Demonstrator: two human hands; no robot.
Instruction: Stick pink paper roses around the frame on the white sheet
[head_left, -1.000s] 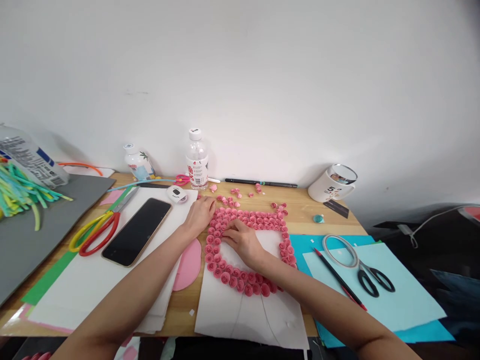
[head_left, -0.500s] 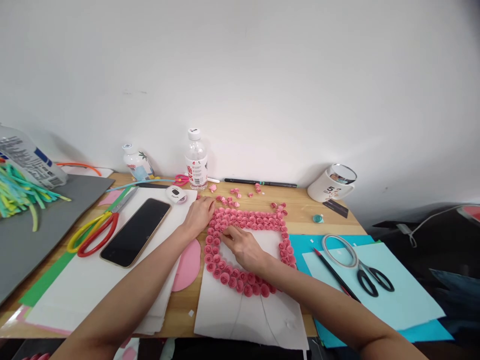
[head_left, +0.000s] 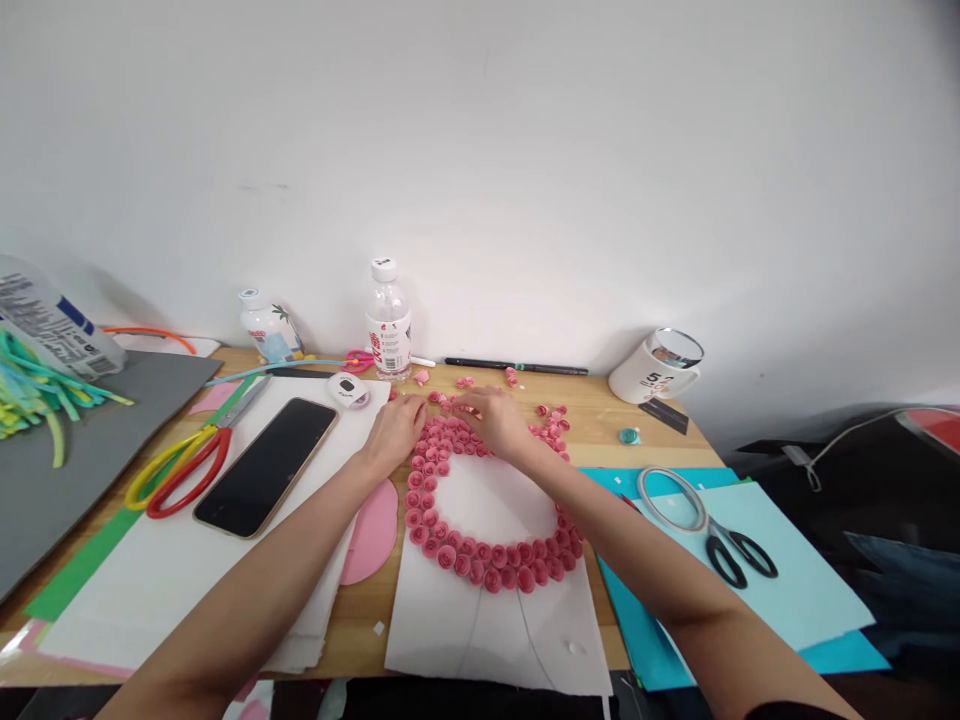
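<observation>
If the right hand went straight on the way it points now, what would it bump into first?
Probably the loose pink paper flowers just ahead of the right hand; it may already touch one, as depth is unclear. The left hand is close by too.

Craft desk, indoors; home room or small studio, can't tell which. Clock centred on the white sheet (head_left: 424, 625), wall side = 12. Plain white wall (head_left: 480, 180) at 12, wooden desktop (head_left: 361, 620) along it. Craft use is clear: pink paper roses (head_left: 446, 557) on the sheet, white paper stack (head_left: 112, 610) between 8 and 9, yellow-and-red scissors (head_left: 216, 431) at 9, black-handled scissors (head_left: 739, 539) and tape roll (head_left: 702, 510) at 3 on blue paper (head_left: 810, 590). Everyday stuff mixed in, hence homely: phone (head_left: 266, 468) at 9, white jar (head_left: 266, 328) at 10, drink bottle (head_left: 389, 345) at 11, mug (head_left: 643, 370) at 2.
</observation>
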